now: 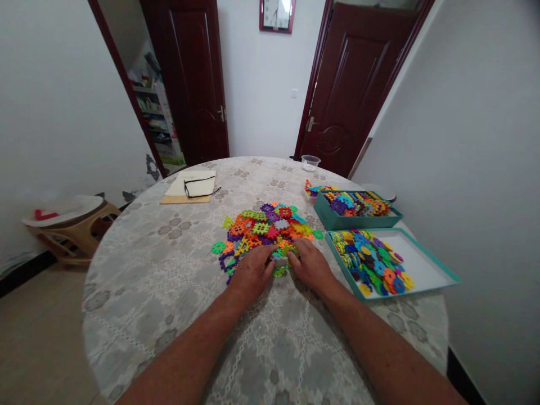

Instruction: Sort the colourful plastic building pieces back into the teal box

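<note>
A heap of colourful plastic interlocking building pieces [253, 228] lies in the middle of the table, with square, round and triangular shapes among them. At its near edge, my left hand [254, 270] is closed, thumb and index finger pinching a light grey building piece [280, 261]. Close beside it, my right hand [311, 264] has its fingers closed on a yellow-green building piece [289, 248]. Both pieces are held side by side between the hands; whether they are joined I cannot tell. My fingers partly cover them.
At right, a teal box [358, 222] full of pieces stands behind its teal-rimmed lid [430, 261], which holds more pieces. A clear plastic bowl [310, 162] sits at the far edge. Black-framed glasses [198, 188] rest on a notebook [172, 191] at back left.
</note>
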Action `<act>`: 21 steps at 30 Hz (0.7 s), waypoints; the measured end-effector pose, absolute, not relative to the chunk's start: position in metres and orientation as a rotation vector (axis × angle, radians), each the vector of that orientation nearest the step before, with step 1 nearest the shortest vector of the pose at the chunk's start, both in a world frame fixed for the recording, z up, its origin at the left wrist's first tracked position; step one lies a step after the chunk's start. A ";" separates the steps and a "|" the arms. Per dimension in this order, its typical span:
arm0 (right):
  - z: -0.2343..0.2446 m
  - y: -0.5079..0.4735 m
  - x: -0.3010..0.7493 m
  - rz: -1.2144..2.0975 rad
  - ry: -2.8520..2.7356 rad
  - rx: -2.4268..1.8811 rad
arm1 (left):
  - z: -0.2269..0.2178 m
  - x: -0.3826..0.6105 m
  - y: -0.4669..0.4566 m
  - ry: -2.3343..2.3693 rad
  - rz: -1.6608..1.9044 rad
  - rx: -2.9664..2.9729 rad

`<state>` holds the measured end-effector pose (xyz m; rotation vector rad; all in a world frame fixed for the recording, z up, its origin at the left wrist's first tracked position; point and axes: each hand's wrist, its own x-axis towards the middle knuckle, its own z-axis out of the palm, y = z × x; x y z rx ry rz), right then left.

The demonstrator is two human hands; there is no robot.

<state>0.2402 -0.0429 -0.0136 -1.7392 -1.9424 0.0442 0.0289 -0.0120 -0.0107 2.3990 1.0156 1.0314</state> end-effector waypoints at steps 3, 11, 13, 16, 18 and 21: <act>-0.007 -0.045 0.235 0.043 -1.937 -1.872 | -0.010 0.029 -0.011 1.005 1.038 2.410; 0.004 -0.048 0.229 0.132 -1.945 -1.960 | -0.014 0.027 -0.008 0.980 1.026 2.432; 0.003 -0.048 0.229 0.151 -1.903 -1.952 | -0.015 0.027 -0.008 0.977 1.039 2.431; -0.001 -0.049 0.231 0.186 -1.807 -1.868 | -0.016 0.027 -0.007 0.984 1.063 2.426; -0.003 -0.048 0.234 0.226 -1.764 -1.773 | -0.016 0.028 -0.007 0.996 1.064 2.425; -0.003 -0.047 0.238 0.319 -1.738 -1.631 | -0.014 0.028 -0.008 1.009 1.039 2.422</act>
